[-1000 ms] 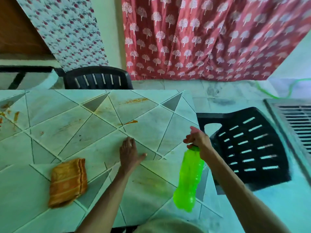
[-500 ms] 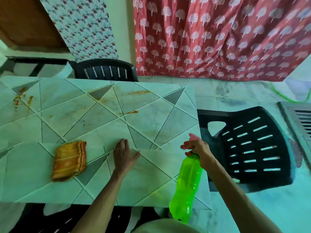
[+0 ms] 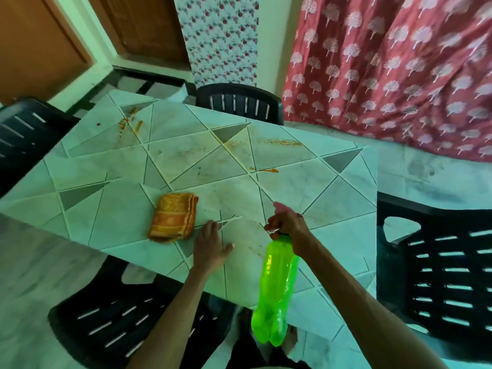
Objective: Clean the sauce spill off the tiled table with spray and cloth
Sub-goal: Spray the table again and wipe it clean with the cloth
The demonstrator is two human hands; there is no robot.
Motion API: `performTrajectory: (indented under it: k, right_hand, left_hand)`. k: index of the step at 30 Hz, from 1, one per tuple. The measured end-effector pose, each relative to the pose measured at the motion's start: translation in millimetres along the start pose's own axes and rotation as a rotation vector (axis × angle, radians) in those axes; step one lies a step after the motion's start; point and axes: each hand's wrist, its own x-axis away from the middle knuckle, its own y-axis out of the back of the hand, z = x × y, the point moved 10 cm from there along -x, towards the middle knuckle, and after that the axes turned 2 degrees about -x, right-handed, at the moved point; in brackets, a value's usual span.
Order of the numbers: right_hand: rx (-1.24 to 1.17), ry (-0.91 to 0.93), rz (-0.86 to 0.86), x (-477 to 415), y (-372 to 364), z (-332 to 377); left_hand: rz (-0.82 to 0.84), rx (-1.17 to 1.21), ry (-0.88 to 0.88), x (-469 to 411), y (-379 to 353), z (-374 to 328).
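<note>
My right hand (image 3: 288, 224) grips the spray head of a bright green bottle (image 3: 277, 291), which hangs down over the near part of the tiled table (image 3: 111, 171). Flat on the tiles, fingers straight, my left hand (image 3: 210, 246) rests just right of a folded orange cloth (image 3: 174, 221). Orange sauce smears lie farther out: one streak (image 3: 283, 142) near the far edge, a small one (image 3: 269, 170) in the middle, and splatters (image 3: 130, 123) at the far left corner. Faint brownish smudges mark the tiles between them.
Black plastic chairs stand around the table: one at the far side (image 3: 239, 102), one at the right (image 3: 436, 265), one at the left (image 3: 24, 134), one at the near side (image 3: 117, 312). A red patterned curtain (image 3: 399, 67) hangs behind.
The view has swung left and tilted, showing more of the table's left side. My left hand has slid nearer the cloth. The bottle stays gripped in my right hand.
</note>
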Motion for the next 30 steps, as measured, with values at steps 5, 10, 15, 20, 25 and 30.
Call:
performTrajectory:
  k: [5,10,15,20,25,30]
  right_hand:
    - [0.127,-0.019,0.041,3,-33,-15]
    - [0.163,-0.006,0.045,13,-35,-35]
    - [0.143,0.045,0.090,41,-6,-48]
    - [0.179,0.017,0.115,66,23,-68]
    - [0.181,-0.008,0.035,89,44,-73]
    - [0.017,0.003,-0.215,114,112,-82]
  left_hand:
    - [0.000,-0.025,-0.002,5,0,19]
    - [-0.012,0.002,-0.046,13,-8,47]
    - [-0.048,0.035,-0.063,18,-9,45]
    - [-0.045,0.072,-0.025,23,-7,36]
    - [-0.043,0.088,-0.018,37,-14,28]
    - [-0.010,0.055,-0.054,49,-28,1]
